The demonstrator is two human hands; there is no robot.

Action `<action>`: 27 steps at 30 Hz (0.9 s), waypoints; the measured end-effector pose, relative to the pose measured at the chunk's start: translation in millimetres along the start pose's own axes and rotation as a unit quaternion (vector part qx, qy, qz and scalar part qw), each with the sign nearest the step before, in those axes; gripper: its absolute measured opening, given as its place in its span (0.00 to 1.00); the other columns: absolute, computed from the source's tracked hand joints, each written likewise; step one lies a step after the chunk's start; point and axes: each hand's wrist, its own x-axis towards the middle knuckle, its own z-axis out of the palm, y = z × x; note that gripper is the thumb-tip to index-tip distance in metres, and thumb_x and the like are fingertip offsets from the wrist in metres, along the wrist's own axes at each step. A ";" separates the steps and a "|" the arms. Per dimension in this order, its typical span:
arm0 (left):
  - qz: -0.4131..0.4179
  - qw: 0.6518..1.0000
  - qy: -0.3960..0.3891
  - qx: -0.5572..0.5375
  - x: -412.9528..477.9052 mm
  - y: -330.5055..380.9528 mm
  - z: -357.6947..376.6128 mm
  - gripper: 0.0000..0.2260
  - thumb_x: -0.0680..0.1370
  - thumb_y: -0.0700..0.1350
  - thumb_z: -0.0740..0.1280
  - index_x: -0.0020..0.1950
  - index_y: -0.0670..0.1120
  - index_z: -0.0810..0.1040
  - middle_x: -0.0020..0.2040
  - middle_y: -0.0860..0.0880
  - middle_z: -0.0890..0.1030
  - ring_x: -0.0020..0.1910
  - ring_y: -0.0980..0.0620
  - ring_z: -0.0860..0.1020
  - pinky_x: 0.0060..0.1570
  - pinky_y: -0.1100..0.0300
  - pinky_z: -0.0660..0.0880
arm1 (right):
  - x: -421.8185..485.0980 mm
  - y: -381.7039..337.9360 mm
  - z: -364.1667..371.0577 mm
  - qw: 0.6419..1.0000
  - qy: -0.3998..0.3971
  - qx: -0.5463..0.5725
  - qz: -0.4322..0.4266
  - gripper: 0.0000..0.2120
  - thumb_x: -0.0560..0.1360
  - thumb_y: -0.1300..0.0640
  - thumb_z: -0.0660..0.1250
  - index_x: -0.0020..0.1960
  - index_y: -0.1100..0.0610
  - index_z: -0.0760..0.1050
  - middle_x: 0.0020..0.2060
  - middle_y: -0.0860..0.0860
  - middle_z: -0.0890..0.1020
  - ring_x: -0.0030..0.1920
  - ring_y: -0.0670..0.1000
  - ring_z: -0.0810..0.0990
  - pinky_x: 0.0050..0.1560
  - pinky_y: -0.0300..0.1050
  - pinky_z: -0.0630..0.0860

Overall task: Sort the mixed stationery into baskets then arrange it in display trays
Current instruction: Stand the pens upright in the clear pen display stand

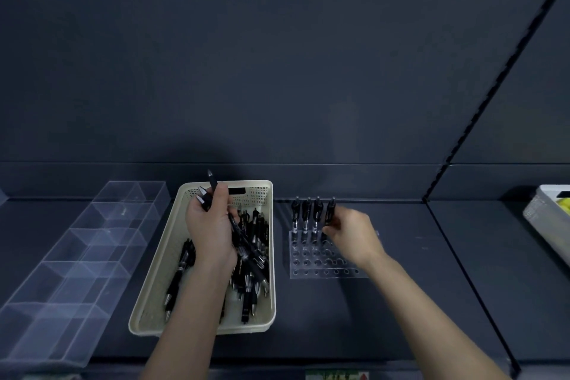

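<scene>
A cream perforated basket (154, 271) on the dark shelf holds several black pens (249, 259). My left hand (212, 231) hovers over the basket and grips a bundle of black pens, their tips pointing up and away. To the right lies a clear acrylic pen holder (324, 265) with rows of holes. Three pens (305, 216) stand upright in its back row. My right hand (351, 231) pinches a fourth pen (330, 210) upright at the back row, next to the three.
A clear compartmented display tray (77, 271) lies left of the basket. A grey basket (546, 219) with something yellow inside sits at the far right. A dark back panel rises behind the shelf.
</scene>
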 end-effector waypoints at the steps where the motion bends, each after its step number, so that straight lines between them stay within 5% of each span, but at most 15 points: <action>1: -0.001 1.000 -0.001 -0.006 -0.1 0.7 0.5 0.07 0.78 0.45 0.67 0.44 0.44 0.72 0.33 0.51 0.75 0.26 0.58 0.70 0.25 0.65 0.69 | 0.3 -0.6 -0.1 1.000 -0.002 -0.004 0.002 0.03 0.74 0.63 0.66 0.47 0.59 0.77 0.41 0.52 0.82 0.42 0.53 0.80 0.41 0.42 0.75; 5: -0.015 0.999 0.002 -0.042 -1.8 2.9 2.2 0.09 0.79 0.46 0.66 0.41 0.46 0.69 0.32 0.52 0.72 0.26 0.57 0.69 0.24 0.65 0.68 | -1.8 0.2 -3.1 0.999 0.004 -0.039 0.012 0.06 0.73 0.63 0.67 0.49 0.59 0.72 0.44 0.53 0.78 0.44 0.54 0.77 0.44 0.47 0.75; 9: -0.027 0.994 0.048 -0.097 -4.7 3.4 8.4 0.08 0.79 0.45 0.65 0.45 0.44 0.69 0.30 0.52 0.72 0.24 0.58 0.69 0.23 0.65 0.68 | -18.1 -8.8 -15.5 0.987 0.131 0.087 0.046 0.07 0.72 0.59 0.70 0.47 0.53 0.73 0.42 0.48 0.77 0.40 0.46 0.76 0.42 0.41 0.71; 11: -0.044 0.989 0.073 -0.125 -6.9 2.0 15.5 0.08 0.79 0.46 0.65 0.47 0.44 0.69 0.30 0.52 0.72 0.25 0.58 0.70 0.24 0.65 0.68 | -27.9 -22.1 -21.0 0.971 0.062 0.224 0.053 0.06 0.72 0.57 0.72 0.42 0.52 0.74 0.36 0.47 0.78 0.35 0.45 0.76 0.37 0.42 0.73; 13: -0.050 0.985 0.088 -0.139 -11.2 -0.2 24.1 0.09 0.79 0.46 0.65 0.45 0.43 0.68 0.30 0.51 0.72 0.24 0.58 0.70 0.24 0.65 0.69 | -36.3 -35.3 -20.3 0.932 -0.097 0.346 0.052 0.04 0.72 0.58 0.72 0.44 0.54 0.77 0.35 0.48 0.79 0.35 0.46 0.78 0.36 0.40 0.76; 15: -0.048 0.983 0.094 -0.147 -16.9 -3.1 32.5 0.10 0.79 0.46 0.65 0.43 0.43 0.68 0.28 0.51 0.71 0.22 0.58 0.69 0.22 0.66 0.68 | -41.0 -43.6 -15.9 0.908 -0.194 0.367 0.052 0.04 0.73 0.60 0.71 0.46 0.57 0.77 0.36 0.48 0.79 0.36 0.45 0.80 0.37 0.38 0.78; 27: -0.101 0.985 -0.004 -0.143 -30.8 -14.3 37.0 0.07 0.80 0.43 0.64 0.45 0.43 0.69 0.32 0.47 0.75 0.27 0.53 0.73 0.28 0.61 0.73 | -46.1 -53.5 0.5 0.911 -0.114 0.393 0.056 0.05 0.76 0.61 0.66 0.44 0.60 0.79 0.30 0.52 0.78 0.30 0.47 0.79 0.28 0.38 0.75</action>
